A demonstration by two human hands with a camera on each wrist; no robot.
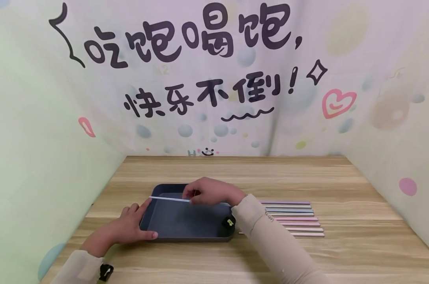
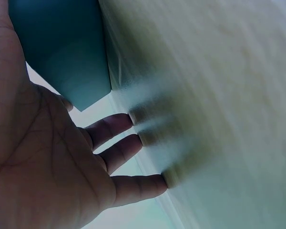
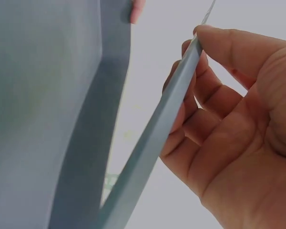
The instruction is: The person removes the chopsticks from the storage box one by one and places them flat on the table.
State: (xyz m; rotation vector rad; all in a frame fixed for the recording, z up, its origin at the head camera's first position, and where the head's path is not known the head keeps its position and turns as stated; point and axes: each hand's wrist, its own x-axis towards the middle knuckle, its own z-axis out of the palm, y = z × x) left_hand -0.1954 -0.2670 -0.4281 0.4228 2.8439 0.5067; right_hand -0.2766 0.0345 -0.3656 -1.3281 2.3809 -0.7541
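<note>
My right hand (image 1: pixel 210 191) is over the back part of a dark blue-grey tray (image 1: pixel 196 239), pinching a thin pale chopstick (image 1: pixel 169 199) between thumb and fingertips. In the right wrist view the chopstick (image 3: pixel 155 129) runs slantwise beside the tray wall (image 3: pixel 86 129), with the other fingers curled behind it. The far end of the chopstick reaches the tray's left rim, right by the left index fingertip. My left hand (image 1: pixel 129 224) rests spread at the tray's left side, thumb at the front rim. In the left wrist view its fingertips (image 2: pixel 152 185) meet the tabletop.
Several pastel chopsticks (image 1: pixel 296 211) lie side by side on the wooden table (image 1: pixel 360 197), right of the tray, partly hidden by the right sleeve (image 1: pixel 271 236). A printed cloth backdrop (image 1: pixel 207 134) stands along the back of the table and its sides.
</note>
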